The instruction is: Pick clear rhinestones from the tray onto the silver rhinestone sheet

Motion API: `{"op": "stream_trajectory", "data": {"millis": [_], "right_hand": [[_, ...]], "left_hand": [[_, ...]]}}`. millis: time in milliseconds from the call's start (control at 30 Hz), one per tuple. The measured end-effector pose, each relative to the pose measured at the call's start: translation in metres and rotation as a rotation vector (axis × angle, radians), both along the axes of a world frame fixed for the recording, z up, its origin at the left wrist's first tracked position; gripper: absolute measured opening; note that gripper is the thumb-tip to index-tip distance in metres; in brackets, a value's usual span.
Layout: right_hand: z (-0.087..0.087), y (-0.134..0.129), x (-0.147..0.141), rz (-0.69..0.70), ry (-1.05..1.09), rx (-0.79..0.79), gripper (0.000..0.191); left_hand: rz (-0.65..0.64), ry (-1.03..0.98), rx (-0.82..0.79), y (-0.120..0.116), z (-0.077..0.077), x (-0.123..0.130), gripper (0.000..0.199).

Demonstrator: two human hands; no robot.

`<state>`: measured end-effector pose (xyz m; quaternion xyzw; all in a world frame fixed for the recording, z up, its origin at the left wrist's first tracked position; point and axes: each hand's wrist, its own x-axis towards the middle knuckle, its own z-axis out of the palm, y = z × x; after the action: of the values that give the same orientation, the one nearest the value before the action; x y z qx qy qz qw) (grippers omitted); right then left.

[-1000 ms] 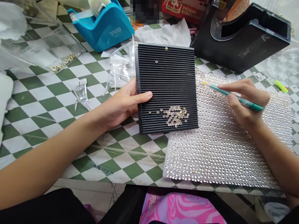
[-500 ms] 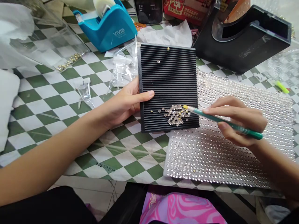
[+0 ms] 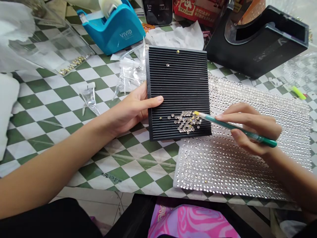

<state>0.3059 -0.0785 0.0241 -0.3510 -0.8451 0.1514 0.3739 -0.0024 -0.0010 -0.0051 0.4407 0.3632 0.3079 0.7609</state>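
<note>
My left hand (image 3: pixel 138 107) grips the left edge of a black ridged tray (image 3: pixel 178 86), thumb on top and fingers beneath. A small cluster of clear rhinestones (image 3: pixel 187 124) lies on the tray's lower part, with a few yellowish bits among them. Between the thumb and fingers of my right hand (image 3: pixel 251 127) is a green pencil-like pick (image 3: pixel 230 127); its yellow tip touches or hovers just over the stones' upper right. Under that hand lies a sheet (image 3: pixel 223 168) covered in rows of shiny rhinestones, partly hidden by the tray and my forearm.
Behind stand a blue tape dispenser (image 3: pixel 119 31) and a large black tape dispenser (image 3: pixel 257 43). A clear box (image 3: pixel 61 49) with gold pieces sits at the back left. Small plastic bags (image 3: pixel 131 72) and crumpled white paper (image 3: pixel 178 35) lie behind the tray on the checked tablecloth (image 3: pixel 119 162).
Almost nothing differs. My right hand and the pick's rear end have shifted very slightly left; the tip stays at the stones, and the tray is held in nearly the same place.
</note>
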Motion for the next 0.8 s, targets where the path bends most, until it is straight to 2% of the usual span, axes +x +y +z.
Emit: {"op": "stream_trajectory", "data": {"millis": [100,233,333,567,800], "right_hand": [[0.002,-0.001,0.002,-0.071,0.012,-0.016,0.055],[-0.004,0.004,0.009,-0.329,0.123,0.108,0.044],[-0.011,0.010,0.015,-0.453,0.132,0.153,0.038],[-0.018,0.018,0.022,-0.516,0.067,0.086,0.026],[-0.022,0.018,0.025,-0.539,0.026,0.037,0.026]], "left_hand": [[0.003,-0.013,-0.005,0.000,-0.001,-0.001,0.056],[-0.002,-0.028,0.005,0.000,-0.002,-0.001,0.057],[-0.006,-0.001,0.017,0.001,-0.002,-0.001,0.059],[-0.007,0.019,0.018,0.000,0.000,-0.001,0.061],[-0.015,0.013,0.036,0.000,-0.001,-0.001,0.061]]}}
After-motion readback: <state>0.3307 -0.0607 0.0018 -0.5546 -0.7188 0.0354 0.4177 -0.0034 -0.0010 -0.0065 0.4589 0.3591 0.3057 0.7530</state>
